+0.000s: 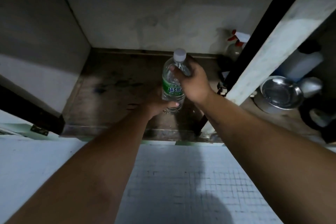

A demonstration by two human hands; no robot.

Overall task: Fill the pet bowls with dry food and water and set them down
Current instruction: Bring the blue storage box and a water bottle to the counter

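Dark cabinet shelf (109, 85) lies under the capped water bottle (172, 87). Left hand (154, 102) grips its base, right hand (193, 80) curls its fingers round the shoulder. Steel bowl (263, 87) waits at 3 o'clock; better hold the base firm while unscrewing.

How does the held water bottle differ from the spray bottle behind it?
The water bottle has a white cap and green label; the spray bottle has a red-and-white trigger head. The left hand and right hand hold the water bottle; nothing touches the spray bottle in the cabinet. Both look transparent.
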